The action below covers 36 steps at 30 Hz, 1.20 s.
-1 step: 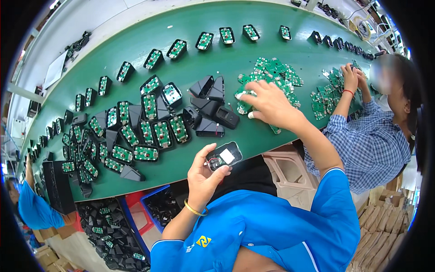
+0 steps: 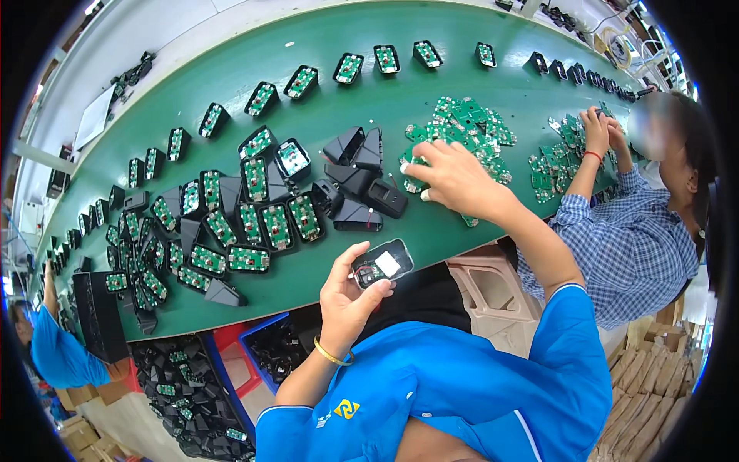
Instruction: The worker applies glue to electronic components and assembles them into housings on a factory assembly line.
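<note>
My left hand (image 2: 344, 306) grips a small black plastic housing (image 2: 399, 252) by its left end, open side up, just off the table's near edge. Inside the housing show a white square pad and thin red wires. Over the near left side of a heap of green circuit boards (image 2: 466, 115) is my right hand (image 2: 466, 183), its fingers apart and bent downward. No board shows in it, though the palm side is hidden. Left of that heap lie several black housings (image 2: 350, 179) without visible boards. Farther left is a cluster of housings fitted with green boards (image 2: 275, 226).
A curved row of board-fitted housings (image 2: 301, 82) runs along the green table (image 2: 400, 100). A co-worker in a checked shirt (image 2: 608, 239) handles boards at the right; another person's blue sleeve (image 2: 65, 346) is far left. Below stand a filled crate (image 2: 192, 400) and a beige stool (image 2: 493, 289).
My right hand has shifted very slightly, its fingers a little lower over the circuit boards. The left hand holds the housing in nearly the same place.
</note>
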Motion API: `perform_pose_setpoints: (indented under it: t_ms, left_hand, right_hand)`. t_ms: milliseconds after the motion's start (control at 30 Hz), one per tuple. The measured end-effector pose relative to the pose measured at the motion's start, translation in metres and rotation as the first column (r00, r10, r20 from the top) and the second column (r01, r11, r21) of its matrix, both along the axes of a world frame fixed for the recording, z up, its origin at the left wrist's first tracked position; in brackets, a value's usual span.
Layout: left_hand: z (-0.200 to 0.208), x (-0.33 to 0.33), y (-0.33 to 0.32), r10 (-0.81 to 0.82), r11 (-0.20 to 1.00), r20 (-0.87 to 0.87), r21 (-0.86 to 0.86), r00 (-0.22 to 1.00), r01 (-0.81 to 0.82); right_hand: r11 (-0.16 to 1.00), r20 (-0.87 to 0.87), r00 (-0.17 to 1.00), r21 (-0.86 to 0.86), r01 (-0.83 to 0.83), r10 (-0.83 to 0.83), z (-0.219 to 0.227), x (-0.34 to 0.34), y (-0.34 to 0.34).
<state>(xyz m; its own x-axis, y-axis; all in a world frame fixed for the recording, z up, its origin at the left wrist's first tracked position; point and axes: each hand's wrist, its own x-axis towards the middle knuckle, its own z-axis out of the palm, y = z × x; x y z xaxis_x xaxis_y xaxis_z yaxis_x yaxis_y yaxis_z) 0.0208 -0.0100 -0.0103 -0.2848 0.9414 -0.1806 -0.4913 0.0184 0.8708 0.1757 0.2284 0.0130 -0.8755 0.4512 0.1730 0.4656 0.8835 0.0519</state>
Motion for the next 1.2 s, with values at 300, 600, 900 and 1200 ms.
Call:
perform_pose_setpoints:
  t_ms: [300,600,900,1200]
  left_hand:
    - [-0.010,-0.004,-0.001,-0.003,0.997,0.025,-0.078,1.000,0.005]
    - [-0.031,-0.010,0.000,0.079,0.997,-0.495,0.062,0.865,-0.055]
    - [-0.021,-0.015,-0.001,0.112,0.985,-0.734,0.169,0.670,0.021]
    - [-0.017,-0.019,-0.005,0.002,0.993,-0.676,0.088,0.737,0.078]
  right_hand:
    - [0.986,-0.299,0.954,-0.159,-0.057,0.007,0.008,0.006,-0.005]
    - [0.185,-0.536,0.725,-0.840,-0.510,-0.432,0.016,-0.004,-0.120]
    - [0.175,-0.522,0.750,-0.850,-0.497,-0.406,0.001,-0.022,-0.135]
    - [0.109,-0.482,0.711,-0.858,-0.503,-0.513,0.000,-0.022,-0.143]
